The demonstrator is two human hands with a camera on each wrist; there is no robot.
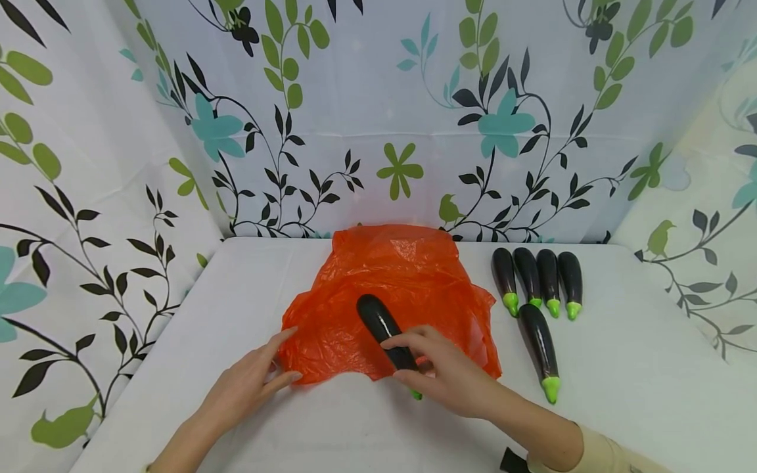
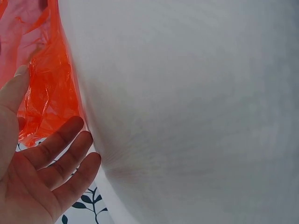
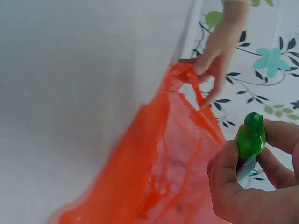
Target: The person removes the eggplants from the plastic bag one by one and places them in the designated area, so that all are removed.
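A glossy dark eggplant (image 1: 377, 318) slants over the red-orange plastic bag (image 1: 331, 322), its green stem end toward me. My right hand (image 1: 452, 378) grips it near the stem, thumb and fingers around it. In the right wrist view the green cap (image 3: 252, 137) shows between the fingertips. At the bag's left edge is my left hand (image 1: 242, 387), fingers loosely extended and touching the plastic beside a handle loop. The left wrist view shows that hand (image 2: 32, 182) with its palm visible and fingers spread. Whether anything lies inside the bag is hard to tell.
Four more eggplants (image 1: 526, 272) lie in a row at the right back of the white table (image 1: 627, 368), with another eggplant (image 1: 538, 345) in front of them. Behind the table hangs a leaf-patterned curtain (image 1: 355, 79). A small black object (image 1: 513, 461) is near the right sleeve.
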